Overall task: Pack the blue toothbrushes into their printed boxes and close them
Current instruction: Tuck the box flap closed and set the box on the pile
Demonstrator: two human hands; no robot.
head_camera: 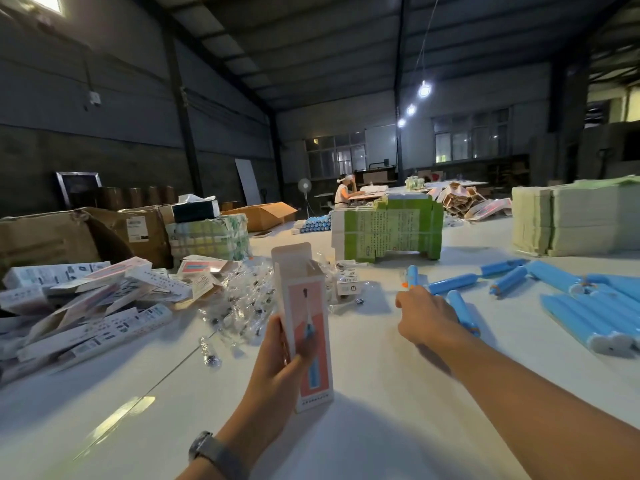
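My left hand [277, 362] grips a printed box [306, 323], white and salmon with a toothbrush picture, held upright above the white table [381, 427] with its top flap open. My right hand [424, 315] is out over the table, fingers curled round a blue toothbrush [412, 277] that stands upright from its grip. Another blue toothbrush [462, 311] lies just right of that hand. More blue toothbrushes [588, 306] lie scattered and bunched at the right.
A heap of printed boxes [90, 306] covers the left side, with clear plastic packets [242, 299] beside it. Cardboard cartons [69, 237], a green carton stack [388, 233] and piles of flat sheets [571, 220] stand farther back. A person [344, 194] sits at a distant table.
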